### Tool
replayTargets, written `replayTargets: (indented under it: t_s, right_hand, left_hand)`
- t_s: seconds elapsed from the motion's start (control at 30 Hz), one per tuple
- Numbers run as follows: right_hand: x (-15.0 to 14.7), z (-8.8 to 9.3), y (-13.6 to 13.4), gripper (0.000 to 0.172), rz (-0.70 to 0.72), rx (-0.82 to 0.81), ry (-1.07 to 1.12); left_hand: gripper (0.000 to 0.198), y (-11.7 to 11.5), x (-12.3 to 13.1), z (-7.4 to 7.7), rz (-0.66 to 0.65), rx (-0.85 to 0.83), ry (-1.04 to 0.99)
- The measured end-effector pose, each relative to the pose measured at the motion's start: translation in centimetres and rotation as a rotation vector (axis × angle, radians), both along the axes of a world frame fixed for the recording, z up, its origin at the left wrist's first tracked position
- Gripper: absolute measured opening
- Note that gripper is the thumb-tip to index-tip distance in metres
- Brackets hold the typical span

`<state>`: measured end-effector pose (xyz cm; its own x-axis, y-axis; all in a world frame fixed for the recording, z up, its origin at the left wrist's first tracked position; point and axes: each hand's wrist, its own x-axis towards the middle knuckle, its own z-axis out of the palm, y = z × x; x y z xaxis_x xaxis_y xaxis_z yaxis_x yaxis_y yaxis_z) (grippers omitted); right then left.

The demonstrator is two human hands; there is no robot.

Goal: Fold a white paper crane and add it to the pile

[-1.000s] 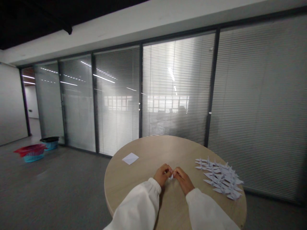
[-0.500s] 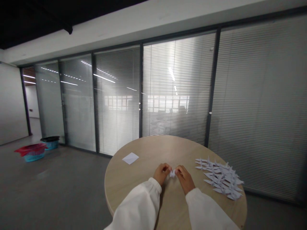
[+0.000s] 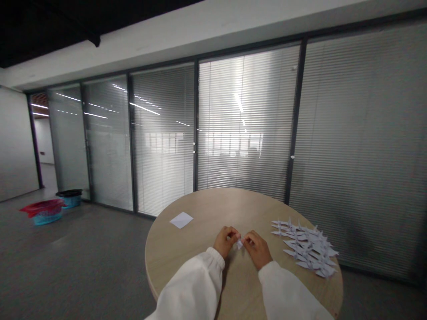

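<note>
Between my fingertips is a small piece of folded white paper (image 3: 239, 244), partly hidden by the fingers. My left hand (image 3: 227, 240) pinches it from the left, thumb and forefinger together. From the right, my right hand (image 3: 256, 249) pinches the same paper, its fingers curled. Both hands are held over the middle of a round wooden table (image 3: 187, 262). To the right lies a cluster of folded white paper cranes (image 3: 310, 249), set close together in rows. A flat white sheet of paper (image 3: 182, 220) lies at the table's left side, apart from my hands.
A glass partition with blinds (image 3: 247, 120) runs behind the table. On the floor at the left stand a blue basket with a red liner (image 3: 47, 217) and another blue basket with a black liner (image 3: 71, 201).
My right fingertips have moved slightly left, closer to my left ones, and cover more of the folded paper. The cranes and the flat sheet stay where they were.
</note>
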<state>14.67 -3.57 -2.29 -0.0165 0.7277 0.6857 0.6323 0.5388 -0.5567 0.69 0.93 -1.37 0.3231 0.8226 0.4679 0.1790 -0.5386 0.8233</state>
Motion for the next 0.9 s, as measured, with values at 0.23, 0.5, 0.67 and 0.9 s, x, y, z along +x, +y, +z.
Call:
replayTargets:
  t_s: [0.23,0.5,0.67,0.9]
  right_hand:
    - [0.2,0.3,-0.2,0.022,-0.062,0.016,-0.017]
    - [0.1,0.2,-0.2,0.026,-0.085,0.013,0.042]
    - [0.3,-0.1,0.2,0.029,-0.075,-0.05,0.191]
    - [0.5,-0.6,0.8,0.032,0.057,-0.275,0.33]
  left_hand:
    - [0.039,-0.3,0.3,-0.3,-0.191,-0.328,-0.02]
    - [0.048,-0.6,0.2,0.2,-0.329,-0.448,-0.207]
    - [0.046,0.0,0.2,-0.3,-0.278,-0.367,-0.164]
    - [0.059,0.5,0.2,-0.8,-0.278,-0.274,-0.115]
